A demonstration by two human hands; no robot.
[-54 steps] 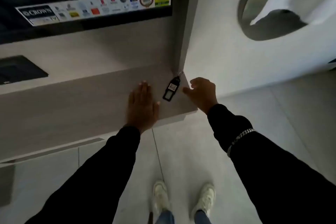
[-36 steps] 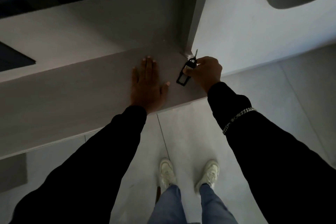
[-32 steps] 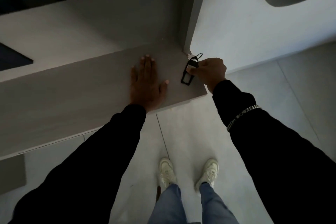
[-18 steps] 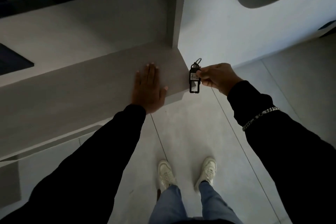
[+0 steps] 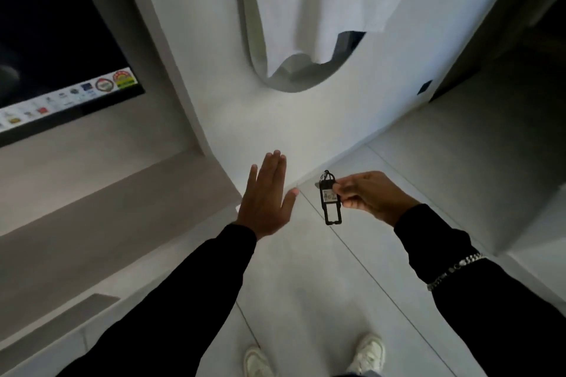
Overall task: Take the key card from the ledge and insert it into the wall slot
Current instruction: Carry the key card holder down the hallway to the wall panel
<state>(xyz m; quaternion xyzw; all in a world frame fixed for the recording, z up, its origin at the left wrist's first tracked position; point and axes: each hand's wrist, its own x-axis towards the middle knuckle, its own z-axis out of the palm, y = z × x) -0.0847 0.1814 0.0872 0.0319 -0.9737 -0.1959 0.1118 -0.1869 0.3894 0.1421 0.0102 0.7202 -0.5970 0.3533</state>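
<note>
The key card (image 5: 330, 202) is a small black tag with a pale label and a ring on top. It hangs upright in the air, pinched at its right edge by my right hand (image 5: 367, 195), off to the right of the ledge. My left hand (image 5: 267, 199) is flat and empty, fingers together, raised just past the right corner of the grey ledge (image 5: 116, 211). A small dark plate (image 5: 425, 87) sits low on the white wall at the far right; I cannot tell whether it is the wall slot.
A dark TV screen (image 5: 55, 49) with a sticker strip hangs above the ledge at left. An oval mirror (image 5: 303, 40) is set in the white wall ahead. A dark doorway (image 5: 520, 49) opens at the right. My feet stand on pale floor tiles (image 5: 306, 285).
My right hand picked the key card off the ledge and carried it right, clear of the ledge. My left hand lifted off the ledge. The view swung up and to the right.
</note>
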